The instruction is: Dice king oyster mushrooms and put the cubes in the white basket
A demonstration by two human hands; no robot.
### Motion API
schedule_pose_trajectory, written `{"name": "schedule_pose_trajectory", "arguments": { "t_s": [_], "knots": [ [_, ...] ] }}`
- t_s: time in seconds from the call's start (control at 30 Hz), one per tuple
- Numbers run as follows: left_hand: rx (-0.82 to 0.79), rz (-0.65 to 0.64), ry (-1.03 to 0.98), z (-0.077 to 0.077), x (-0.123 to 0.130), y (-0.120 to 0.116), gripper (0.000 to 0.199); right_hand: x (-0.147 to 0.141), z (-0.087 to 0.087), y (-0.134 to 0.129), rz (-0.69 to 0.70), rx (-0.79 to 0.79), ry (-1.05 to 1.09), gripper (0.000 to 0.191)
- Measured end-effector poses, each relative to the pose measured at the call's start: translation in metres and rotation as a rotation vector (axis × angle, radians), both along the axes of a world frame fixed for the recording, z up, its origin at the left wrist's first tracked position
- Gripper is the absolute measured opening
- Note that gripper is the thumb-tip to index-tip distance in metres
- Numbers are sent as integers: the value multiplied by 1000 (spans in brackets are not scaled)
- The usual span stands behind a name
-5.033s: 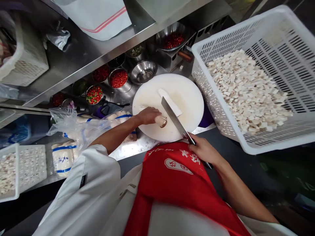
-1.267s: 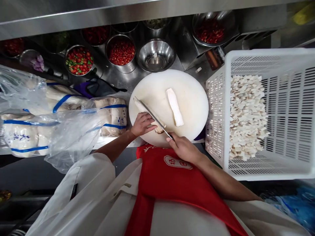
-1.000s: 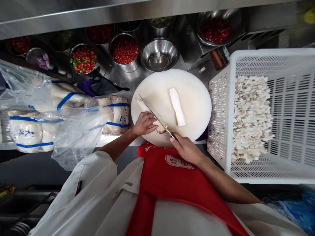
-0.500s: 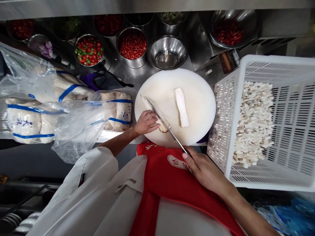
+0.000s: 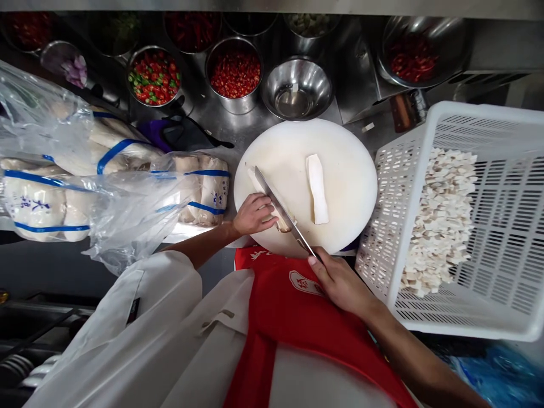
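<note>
On the round white cutting board (image 5: pixel 348 187), my left hand (image 5: pixel 255 214) presses a pale mushroom piece (image 5: pixel 283 225) with its fingers bent over it. My right hand (image 5: pixel 338 277) is wrapped round the dark handle of a knife (image 5: pixel 278 207). The blade slants up and left along the right side of the held piece, close to my left fingertips. A long white slice (image 5: pixel 317 190) lies apart on the right half of the board.
A white basket (image 5: pixel 414 204) with many pale cut pieces (image 5: pixel 442 221) stands at the right. Bagged mushrooms (image 5: pixel 208 190) lie at the left. Behind the board are a steel bowl (image 5: pixel 297 88) and pots of chopped chillies (image 5: pixel 236 73). A wooden-handled tool (image 5: pixel 400 112) lies near the basket.
My right hand and the knife handle have shifted slightly up and left, and the blade lies a little closer along the piece. The whole view has shifted slightly.
</note>
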State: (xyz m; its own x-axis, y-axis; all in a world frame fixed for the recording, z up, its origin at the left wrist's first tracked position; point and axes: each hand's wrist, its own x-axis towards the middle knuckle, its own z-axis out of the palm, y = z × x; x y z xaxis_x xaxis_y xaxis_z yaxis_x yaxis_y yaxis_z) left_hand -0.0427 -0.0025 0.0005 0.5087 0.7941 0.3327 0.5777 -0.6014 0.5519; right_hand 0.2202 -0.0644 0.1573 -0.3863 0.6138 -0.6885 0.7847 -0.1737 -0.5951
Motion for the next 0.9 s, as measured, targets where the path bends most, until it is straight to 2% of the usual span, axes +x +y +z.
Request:
{"name": "schedule_pose_trajectory", "arguments": {
  "t_s": [0.17, 0.33, 0.43, 0.73, 0.9],
  "knots": [
    [29, 5, -23, 0, 1, -1, 23, -5, -16, 11, 48, -6, -8, 43],
    [13, 10, -2, 0, 0, -2, 23, -23, -42, 21, 64, 40, -37, 43],
    [17, 5, 2, -1, -2, -4, 23, -32, -51, 20, 51, 81, -47, 42],
    [-42, 38, 43, -11, -7, -14, 26, -40, -50, 10, 77, 136, -109, 45],
    [-65, 22, 51, -7, -8, -13, 27, -36, -52, 16, -36, 140, 1, 40]
  ]
}}
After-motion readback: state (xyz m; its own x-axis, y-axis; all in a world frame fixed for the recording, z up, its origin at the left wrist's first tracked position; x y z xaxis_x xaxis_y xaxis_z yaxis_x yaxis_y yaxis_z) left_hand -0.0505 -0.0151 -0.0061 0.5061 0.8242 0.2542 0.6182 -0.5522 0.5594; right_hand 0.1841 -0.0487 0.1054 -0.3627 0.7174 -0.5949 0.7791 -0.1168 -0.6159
